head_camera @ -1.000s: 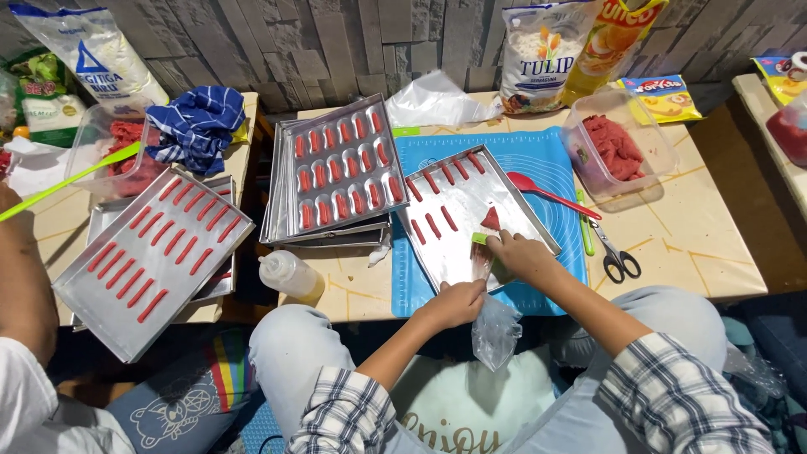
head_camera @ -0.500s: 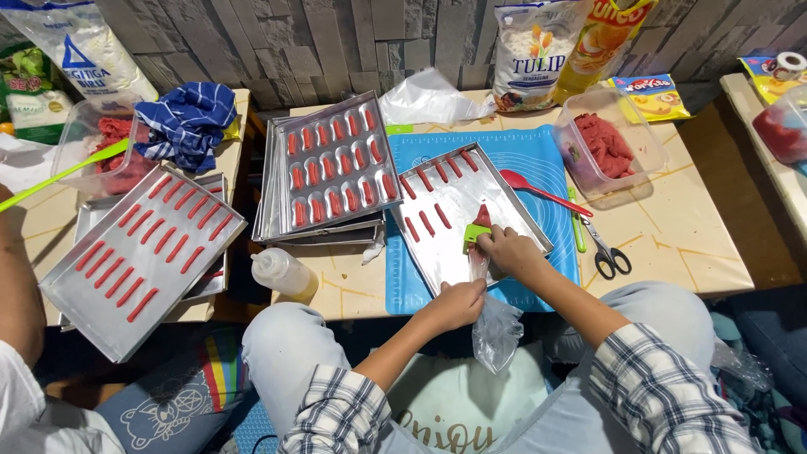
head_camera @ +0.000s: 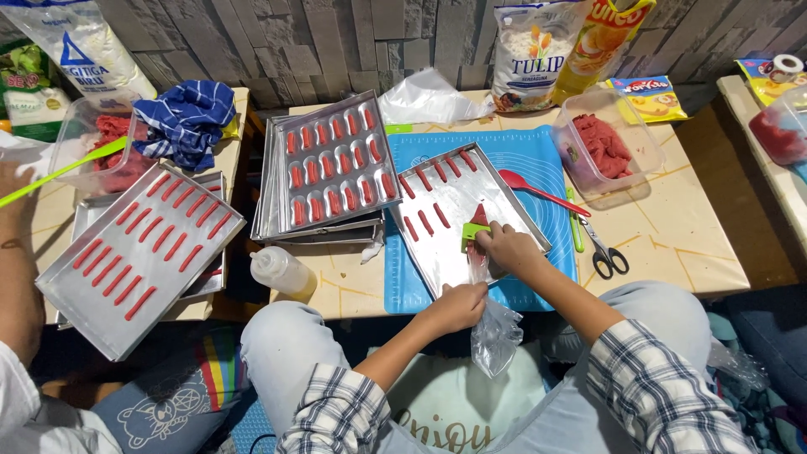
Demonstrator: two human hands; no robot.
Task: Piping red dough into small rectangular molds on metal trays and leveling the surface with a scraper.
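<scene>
My right hand (head_camera: 507,248) grips a small green scraper (head_camera: 472,234) over a metal tray (head_camera: 514,212) that lies on a blue mat (head_camera: 538,160). A lump of red dough (head_camera: 480,215) sits just above the scraper. Several red dough strips (head_camera: 430,195) lie in rows on the tray's upper left. My left hand (head_camera: 458,306) holds a clear plastic bag (head_camera: 494,335) at the tray's near edge, the bag hanging down over my lap.
A stack of trays with red oval pieces (head_camera: 332,164) stands to the left. A red spatula (head_camera: 531,188), scissors (head_camera: 603,252), a clear tub of red dough (head_camera: 603,145) and a squeeze bottle (head_camera: 280,271) surround the mat. Another person's arm (head_camera: 18,261) is by a tray of red strips (head_camera: 134,252).
My right hand has shifted slightly along the tray with the green scraper. My left hand stays on the plastic bag. The view has tilted a little.
</scene>
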